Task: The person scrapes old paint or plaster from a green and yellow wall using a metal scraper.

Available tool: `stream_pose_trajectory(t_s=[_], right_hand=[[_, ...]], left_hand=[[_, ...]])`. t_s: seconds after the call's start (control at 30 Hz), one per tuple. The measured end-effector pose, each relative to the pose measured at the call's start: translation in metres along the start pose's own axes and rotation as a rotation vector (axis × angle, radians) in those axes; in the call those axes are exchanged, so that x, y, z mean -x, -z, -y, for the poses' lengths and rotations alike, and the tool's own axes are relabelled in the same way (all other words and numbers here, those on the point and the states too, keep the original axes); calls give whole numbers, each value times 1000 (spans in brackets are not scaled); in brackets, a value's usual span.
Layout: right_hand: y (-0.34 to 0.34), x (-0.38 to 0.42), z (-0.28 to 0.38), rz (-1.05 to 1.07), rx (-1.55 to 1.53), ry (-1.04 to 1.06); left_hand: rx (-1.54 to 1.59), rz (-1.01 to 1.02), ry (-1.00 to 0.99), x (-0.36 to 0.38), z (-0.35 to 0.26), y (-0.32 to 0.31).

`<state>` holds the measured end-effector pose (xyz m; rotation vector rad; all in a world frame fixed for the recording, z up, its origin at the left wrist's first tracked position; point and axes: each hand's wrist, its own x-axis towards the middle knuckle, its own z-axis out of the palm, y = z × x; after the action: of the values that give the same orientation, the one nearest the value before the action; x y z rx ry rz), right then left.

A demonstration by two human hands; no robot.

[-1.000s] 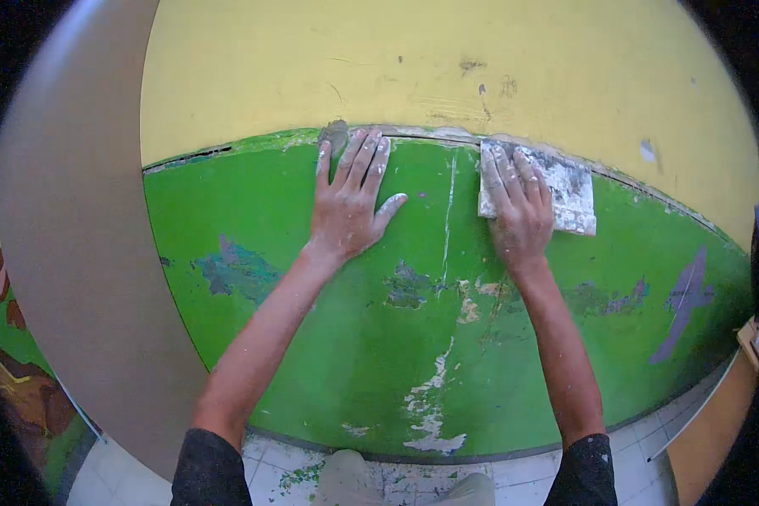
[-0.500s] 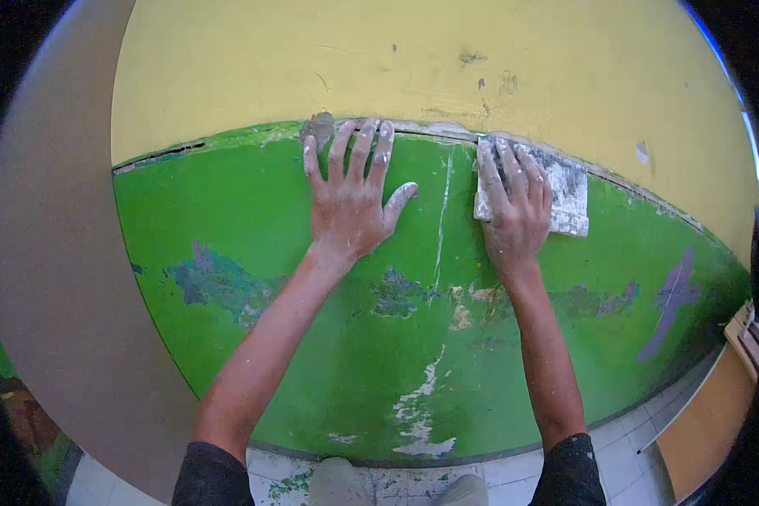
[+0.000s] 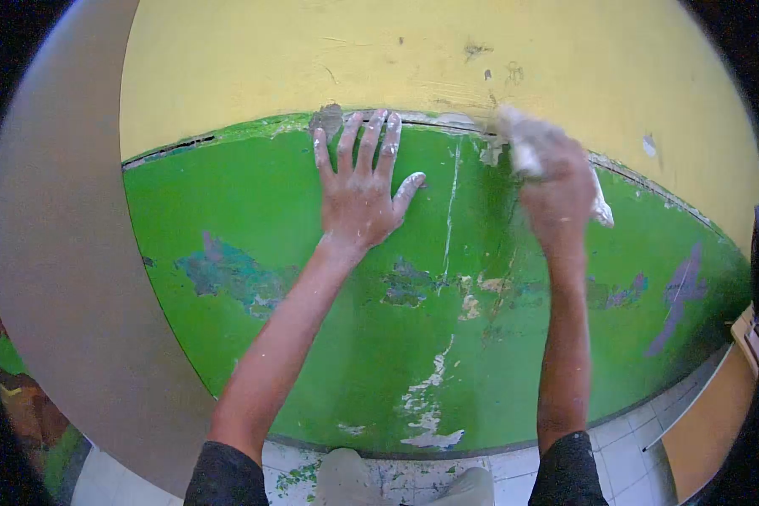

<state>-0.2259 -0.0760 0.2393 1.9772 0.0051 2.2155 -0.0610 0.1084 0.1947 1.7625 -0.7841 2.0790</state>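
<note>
My left hand (image 3: 358,198) lies flat against the green lower wall (image 3: 261,194), fingers spread. Its fingertips, dusted white, reach the pale ridge (image 3: 413,118) where green meets yellow. My right hand (image 3: 557,185) is blurred by motion and closed around a flat, white-smeared putty spreader (image 3: 527,152). One end of the spreader is at the ridge; another white corner shows beyond the right side of the hand. Whether its edge touches the wall is hard to make out. A dark gap runs along the ridge on either side.
The upper wall (image 3: 228,59) is yellow with scuffs. Peeled patches (image 3: 236,274) mark the green paint. A brown panel (image 3: 67,211) borders the left. Green paint flakes (image 3: 298,481) lie on the tiled floor (image 3: 620,455) below, and a wooden piece of furniture (image 3: 700,430) stands lower right.
My right hand has shifted right and turned the spreader from flat on the wall to a steep tilt. The left hand keeps its place on the wall.
</note>
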Motion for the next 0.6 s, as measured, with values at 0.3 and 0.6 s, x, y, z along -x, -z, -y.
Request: stream_pose_trajectory(t_s=[0.3, 0.6], right_hand=[[-13, 6, -17, -77, 141, 249], [26, -20, 1, 498, 273, 159]], left_hand=[[30, -33, 9, 0, 1, 0], [118, -93, -35, -42, -24, 12]])
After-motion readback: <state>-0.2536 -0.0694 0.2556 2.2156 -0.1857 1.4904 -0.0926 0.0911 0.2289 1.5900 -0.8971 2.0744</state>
